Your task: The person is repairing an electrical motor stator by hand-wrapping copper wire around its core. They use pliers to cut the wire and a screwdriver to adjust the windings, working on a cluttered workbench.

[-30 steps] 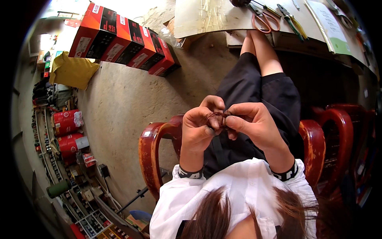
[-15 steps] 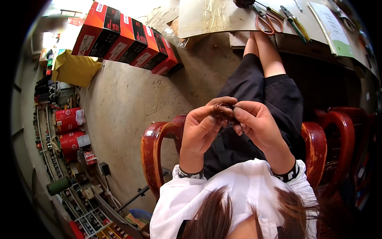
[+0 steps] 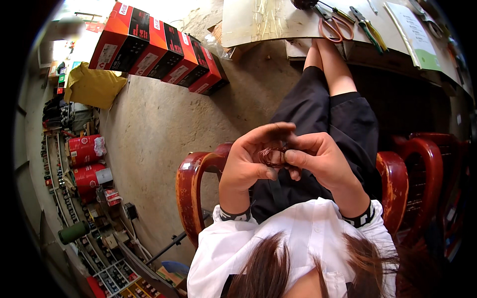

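Copper-coloured wire (image 3: 271,158) already forms a loose ring above the lap (image 3: 294,190), its right side pinched by the right hand (image 3: 320,158) while the left hand (image 3: 244,158) curves around it, thumb and fingers spread, the uneven strands seemingly not yet tidied.

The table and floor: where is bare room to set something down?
On the table, a patch lies between the pale strands and the orange-handled scissors, and another left of the strands. The floor is open between the red boxes and the chair's left arm. It is crowded from the scissors across the pliers to the booklet.
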{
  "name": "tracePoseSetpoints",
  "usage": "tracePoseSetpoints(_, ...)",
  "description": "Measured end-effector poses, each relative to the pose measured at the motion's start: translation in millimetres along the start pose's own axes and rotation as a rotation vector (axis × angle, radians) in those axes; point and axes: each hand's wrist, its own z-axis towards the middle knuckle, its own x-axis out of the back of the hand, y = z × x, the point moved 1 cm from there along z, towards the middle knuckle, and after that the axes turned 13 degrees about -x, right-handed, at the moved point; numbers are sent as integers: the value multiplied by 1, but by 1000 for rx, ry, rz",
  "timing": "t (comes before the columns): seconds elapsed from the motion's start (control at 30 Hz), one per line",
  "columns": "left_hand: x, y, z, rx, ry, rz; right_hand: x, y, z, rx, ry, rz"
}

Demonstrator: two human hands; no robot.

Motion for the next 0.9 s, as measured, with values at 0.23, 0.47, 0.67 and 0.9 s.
tracePoseSetpoints(0.23, 9, -5, 3, -143, -6, 51, 2, 6, 5, 41, 30, 38)
tracePoseSetpoints(0.47, -5, -8, -2, -187, 186, 190, 0, 6, 6, 75, 70, 53)
tracePoseSetpoints(0.67, 1, -20, -2, -334, 141, 166, -2, 5, 5, 127, 89, 32)
tracePoseSetpoints(0.9, -4, -23, -1, -341, 163, 126, -8, 7, 1, 204, 169, -16)
